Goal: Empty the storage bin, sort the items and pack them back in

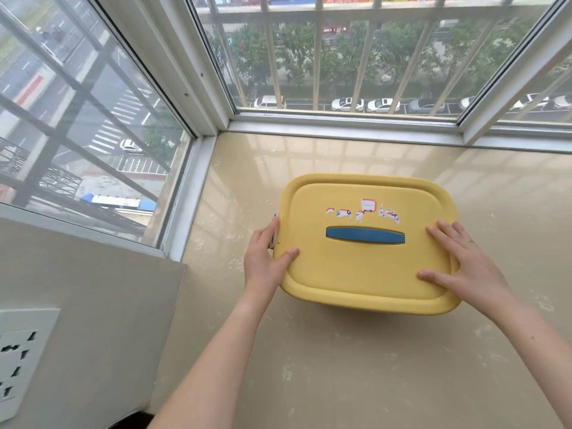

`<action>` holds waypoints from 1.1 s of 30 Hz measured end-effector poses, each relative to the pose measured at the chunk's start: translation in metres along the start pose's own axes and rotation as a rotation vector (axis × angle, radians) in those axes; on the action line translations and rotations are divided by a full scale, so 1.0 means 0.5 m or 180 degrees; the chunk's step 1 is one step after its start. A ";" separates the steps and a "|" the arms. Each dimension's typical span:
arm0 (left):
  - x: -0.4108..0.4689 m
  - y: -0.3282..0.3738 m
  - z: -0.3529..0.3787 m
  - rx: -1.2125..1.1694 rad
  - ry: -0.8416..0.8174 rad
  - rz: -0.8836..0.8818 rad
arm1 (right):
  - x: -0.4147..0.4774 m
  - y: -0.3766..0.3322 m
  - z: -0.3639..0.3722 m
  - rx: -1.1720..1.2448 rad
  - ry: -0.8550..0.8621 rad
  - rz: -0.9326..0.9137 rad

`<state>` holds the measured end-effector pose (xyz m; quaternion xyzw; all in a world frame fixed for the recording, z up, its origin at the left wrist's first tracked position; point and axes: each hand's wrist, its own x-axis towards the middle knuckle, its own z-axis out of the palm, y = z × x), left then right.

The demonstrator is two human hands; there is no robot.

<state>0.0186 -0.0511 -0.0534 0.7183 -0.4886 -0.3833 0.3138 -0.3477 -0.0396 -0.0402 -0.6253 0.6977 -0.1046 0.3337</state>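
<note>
Both hands on my yellow storage bin (365, 274), left hand (266, 258) gripping its left edge, thumb on the lid, right hand (461, 261) spread flat on the lid's right side, bin resting on the beige sill (340, 366).

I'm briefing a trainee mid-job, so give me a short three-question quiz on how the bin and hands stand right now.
1. True or false: the yellow lid is already off the bin.
2. Which hand is at the white latch on the bin's side? A) left hand B) right hand C) neither
3. Fill in: the handle set into the lid is ____ in colour.

Key
1. False: the lid sits closed on the bin, and torn sticker scraps remain on it.
2. A: the left fingers wrap the edge there; the right hand lies flat on top.
3. Blue.
</note>
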 end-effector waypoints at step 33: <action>-0.012 0.027 -0.004 0.0531 -0.0101 0.0121 | -0.012 -0.020 -0.005 -0.0087 0.0132 0.0007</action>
